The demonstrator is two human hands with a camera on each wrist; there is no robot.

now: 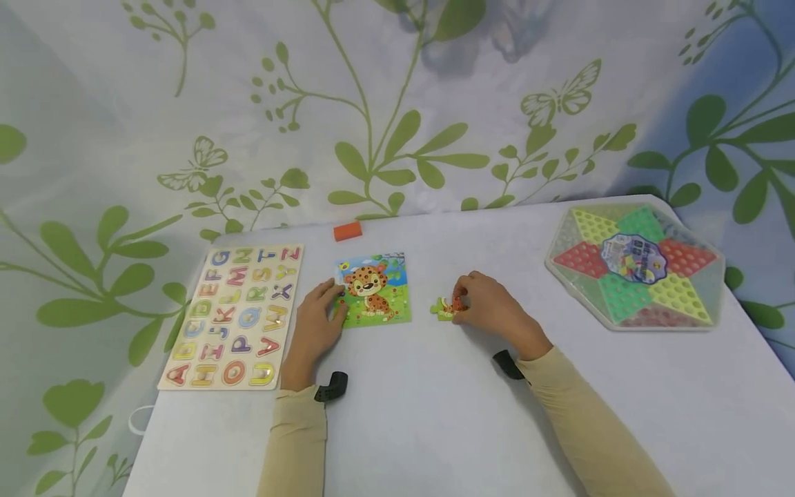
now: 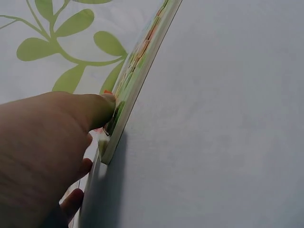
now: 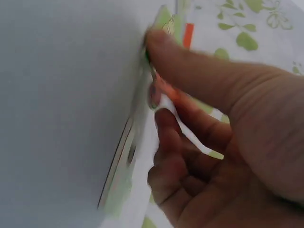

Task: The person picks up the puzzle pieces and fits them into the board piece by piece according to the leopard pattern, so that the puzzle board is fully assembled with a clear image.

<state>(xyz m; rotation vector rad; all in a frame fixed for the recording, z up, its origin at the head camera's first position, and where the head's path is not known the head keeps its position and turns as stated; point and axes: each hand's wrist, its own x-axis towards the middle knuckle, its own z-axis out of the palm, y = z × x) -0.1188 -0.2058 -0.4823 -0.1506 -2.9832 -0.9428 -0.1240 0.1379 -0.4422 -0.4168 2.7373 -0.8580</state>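
Note:
A square leopard picture puzzle [image 1: 375, 293] lies flat near the middle of the table. My left hand [image 1: 318, 324] rests at its left side, thumb and fingertips on the edge. In the left wrist view, the thumb [image 2: 102, 102] presses on the puzzle board [image 2: 133, 76], with the other fingers partly hidden behind. To the right, my right hand [image 1: 493, 307] pinches a small jigsaw piece [image 1: 444, 310] printed green and orange-spotted. The right wrist view shows the thumb [image 3: 164, 45] over it and the fingers curled beneath, covering much of it.
An alphabet board [image 1: 232, 317] with coloured letters lies at the left. Behind the puzzle sits an orange block [image 1: 347, 231]. A hexagonal Chinese checkers set [image 1: 633, 266] under clear plastic is at the far right. Leaf-patterned cloth [image 1: 397, 138] hangs behind the white table [image 1: 422, 414].

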